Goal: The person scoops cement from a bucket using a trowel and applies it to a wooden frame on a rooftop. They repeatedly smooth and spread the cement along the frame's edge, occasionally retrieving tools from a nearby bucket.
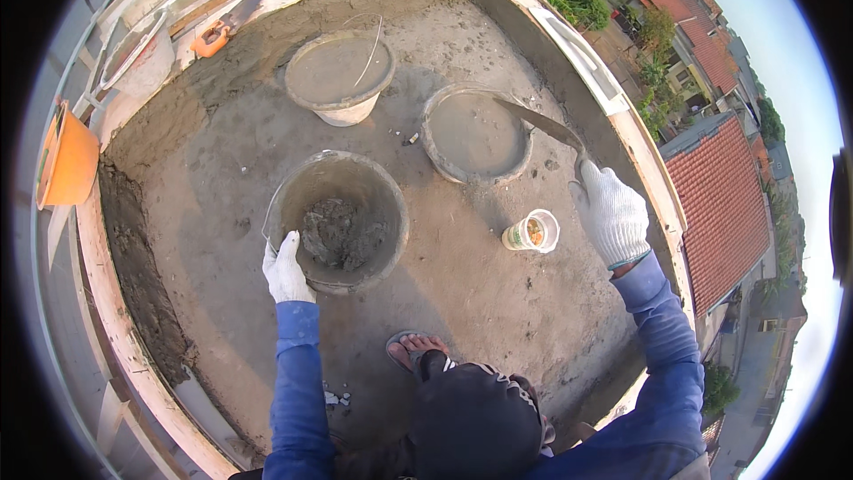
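My left hand (288, 272), in a white glove, grips the near left rim of a grey-crusted bucket (378, 185). The bucket is tipped a little toward me, and a lump of wet mortar (342, 231) lies in its bottom. Out to the right, my gloved right hand (615, 218) is closed round the handle of a trowel (549, 124). Its blade points up and left, with the tip over the right side of a round tub (430, 140) filled with smooth grey slurry. Behind the gripped bucket stands another bucket (348, 113), full to near its brim, its thin wire handle raised.
A plastic cup (518, 236) lies between the tub and my right hand. Low mortar-covered walls with pale boards (115, 320) enclose the floor. A handsaw (240, 18) rests on the far left ledge, near an orange bucket (69, 158). Roofs (718, 204) lie below the right edge.
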Demonstrator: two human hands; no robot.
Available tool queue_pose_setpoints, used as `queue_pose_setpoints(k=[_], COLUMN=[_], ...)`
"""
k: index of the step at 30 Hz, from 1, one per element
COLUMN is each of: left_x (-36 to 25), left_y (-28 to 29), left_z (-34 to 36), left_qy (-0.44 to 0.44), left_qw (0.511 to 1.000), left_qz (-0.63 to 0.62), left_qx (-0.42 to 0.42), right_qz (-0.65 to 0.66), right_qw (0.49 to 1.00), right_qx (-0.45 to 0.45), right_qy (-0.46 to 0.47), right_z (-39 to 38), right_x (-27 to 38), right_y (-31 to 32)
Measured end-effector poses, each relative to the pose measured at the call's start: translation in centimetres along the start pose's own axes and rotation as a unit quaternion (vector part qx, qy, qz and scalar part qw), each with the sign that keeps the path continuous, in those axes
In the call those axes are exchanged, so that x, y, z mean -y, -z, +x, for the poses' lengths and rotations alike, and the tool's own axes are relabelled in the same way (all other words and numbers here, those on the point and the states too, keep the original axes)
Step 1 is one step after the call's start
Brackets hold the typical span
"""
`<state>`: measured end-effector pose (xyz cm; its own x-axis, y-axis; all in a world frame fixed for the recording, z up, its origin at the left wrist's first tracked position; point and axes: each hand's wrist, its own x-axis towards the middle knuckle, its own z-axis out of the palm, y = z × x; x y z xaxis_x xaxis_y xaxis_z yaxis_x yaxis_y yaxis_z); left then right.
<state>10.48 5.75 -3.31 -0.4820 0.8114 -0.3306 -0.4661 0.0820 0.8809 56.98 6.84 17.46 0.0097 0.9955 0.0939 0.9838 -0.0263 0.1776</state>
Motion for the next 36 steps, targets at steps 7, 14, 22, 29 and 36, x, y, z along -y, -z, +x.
queue_pose_setpoints(k=[7, 14, 22, 29, 36], left_x=[0.3, 1.6, 4.4, 5.1, 4.9], left_y=[-5.5, -10.3, -11.7, -12.2, -11.6], left_z=[-2.8, -5.4, -4.8, -4.7, -4.2], left_qy=[-0.022, 0.036, 0.03, 0.015, -0.01], left_qw=[0.997, 0.997, 0.999, 0.999, 0.997], left_qz=[0.062, -0.055, -0.018, 0.018, 0.07], left_qx=[0.038, 0.031, -0.029, -0.026, -0.019], right_qz=[-0.029, 0.039, 0.236, 0.303, 0.404], right_qw=[0.999, 0.987, 0.891, 0.838, 0.818], right_qx=[-0.006, 0.157, 0.387, 0.453, 0.409], right_qy=[0.011, 0.018, 0.034, -0.023, -0.021], right_z=[7.2, 10.9, 13.3, 14.2, 11.4], right_x=[-3.9, -2.2, 2.2, 4.5, 3.3], right_y=[-4.4, -10.7, -11.6, -11.5, -10.9])
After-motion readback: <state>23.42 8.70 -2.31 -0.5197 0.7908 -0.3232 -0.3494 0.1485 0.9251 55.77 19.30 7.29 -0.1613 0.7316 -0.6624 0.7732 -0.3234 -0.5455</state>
